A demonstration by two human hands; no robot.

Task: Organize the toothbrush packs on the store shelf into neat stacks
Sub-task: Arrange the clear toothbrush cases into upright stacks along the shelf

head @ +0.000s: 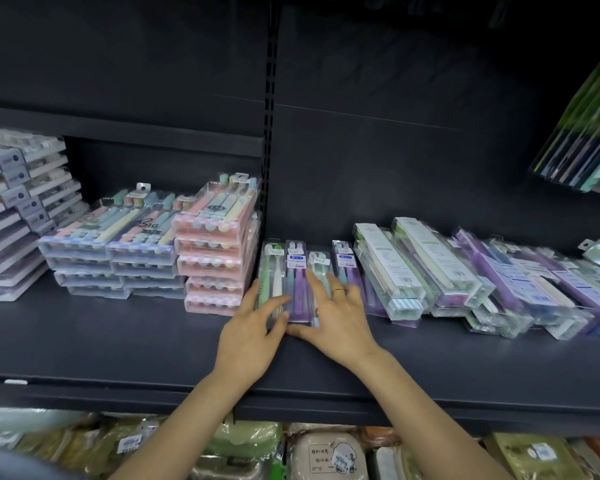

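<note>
Nearest, on the dark matte shelf [118, 344]: left hand [250, 336] and right hand [333, 322], both spread flat, fingers straight, pressing on a row of slim toothbrush packs [300, 271]. Packs directly under and ahead of the fingertips, long axes front to back, side by side, touching. Both hands equally near. Clear, glossy, rigid plastic sleeves; green, purple, teal handles inside. Left: pink box stack [215, 251], squared. Right: loose pile of long packs [482, 282], tilted, overlapping, likely next for stacking.
</note>
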